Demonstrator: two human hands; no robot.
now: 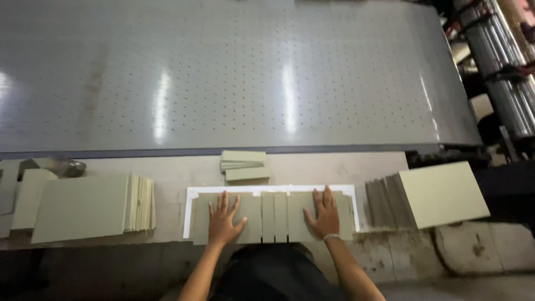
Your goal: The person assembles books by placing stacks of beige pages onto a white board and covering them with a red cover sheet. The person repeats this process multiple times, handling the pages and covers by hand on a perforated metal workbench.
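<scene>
Both hands lie flat and spread, grasping nothing: the left hand presses palm-down on the left greyboard panel, and the right hand, with a thin bracelet at the wrist, presses on the right greyboard panel. Between the two panels lie two narrow greyboard strips, side by side and just touching their neighbours. All four pieces rest on a white sheet whose border shows along the top and both sides. The sheet lies on a worn beige workbench, stained and chipped towards its near right edge. Just beyond the sheet sits a small pile of narrow greyboard strips. To the left, near the sheet, is a fanned stack of greyboard panels, with more board pieces at the far left. To the right, just beside the sheet, stands another fanned stack of greyboard panels, its top board tilted. Behind the workbench a broad grey perforated metal table slopes away, its dotted surface catching bright streaks of overhead light. At the far right edge, metal rollers of a machine run upward into a dim workshop corner.
</scene>
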